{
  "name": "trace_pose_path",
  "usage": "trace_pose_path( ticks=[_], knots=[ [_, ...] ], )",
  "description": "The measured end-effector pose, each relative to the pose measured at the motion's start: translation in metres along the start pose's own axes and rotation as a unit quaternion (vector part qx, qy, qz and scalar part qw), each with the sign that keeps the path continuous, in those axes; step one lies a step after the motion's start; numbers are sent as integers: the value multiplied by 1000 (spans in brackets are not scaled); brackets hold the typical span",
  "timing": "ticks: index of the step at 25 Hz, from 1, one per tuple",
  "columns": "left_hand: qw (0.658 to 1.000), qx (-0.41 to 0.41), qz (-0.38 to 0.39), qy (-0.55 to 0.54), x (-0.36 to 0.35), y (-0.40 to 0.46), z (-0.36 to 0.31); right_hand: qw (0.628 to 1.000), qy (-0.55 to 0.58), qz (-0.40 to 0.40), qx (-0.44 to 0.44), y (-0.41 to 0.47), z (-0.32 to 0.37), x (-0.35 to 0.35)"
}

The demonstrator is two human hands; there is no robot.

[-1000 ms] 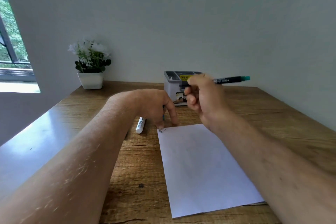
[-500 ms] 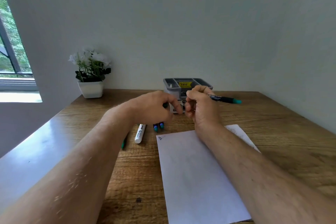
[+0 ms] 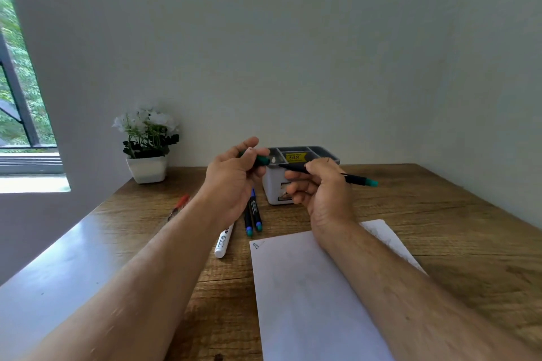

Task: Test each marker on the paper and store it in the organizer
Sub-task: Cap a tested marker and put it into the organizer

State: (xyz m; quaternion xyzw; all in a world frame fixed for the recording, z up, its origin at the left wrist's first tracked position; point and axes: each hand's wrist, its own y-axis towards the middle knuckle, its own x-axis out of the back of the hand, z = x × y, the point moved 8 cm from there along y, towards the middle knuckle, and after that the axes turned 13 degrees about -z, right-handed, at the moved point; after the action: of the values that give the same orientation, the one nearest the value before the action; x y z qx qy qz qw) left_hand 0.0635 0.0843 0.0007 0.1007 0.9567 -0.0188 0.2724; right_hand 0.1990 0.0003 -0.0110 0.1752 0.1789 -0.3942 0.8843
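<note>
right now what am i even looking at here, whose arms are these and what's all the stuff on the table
There is no machine here. The picture comes from a camera worn on a person's head, looking forward and down, so the two bare arms reaching in from the bottom are that person's own.

The left hand holds a green cap. The right hand holds a dark marker with a teal end, apparently just uncapped.

On the wooden table lies a white sheet of paper with a small scribble in its far left corner. Left of it lie a white marker and two dark markers side by side, and further left a red pen. Behind the hands stands a grey and white organizer with compartments and a yellow sticker. A small potted plant with white flowers sits by the wall.
</note>
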Motion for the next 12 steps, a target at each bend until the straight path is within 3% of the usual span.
trace_pose_path(
  ticks=[4,12],
  knots=[
    [998,30,-14,-54,3,1,2,1000,-3,18,9,-1,1,-4],
    [1000,27,4,0,-6,-7,7,999,-28,17,6,0,-1,-8]
  ],
)
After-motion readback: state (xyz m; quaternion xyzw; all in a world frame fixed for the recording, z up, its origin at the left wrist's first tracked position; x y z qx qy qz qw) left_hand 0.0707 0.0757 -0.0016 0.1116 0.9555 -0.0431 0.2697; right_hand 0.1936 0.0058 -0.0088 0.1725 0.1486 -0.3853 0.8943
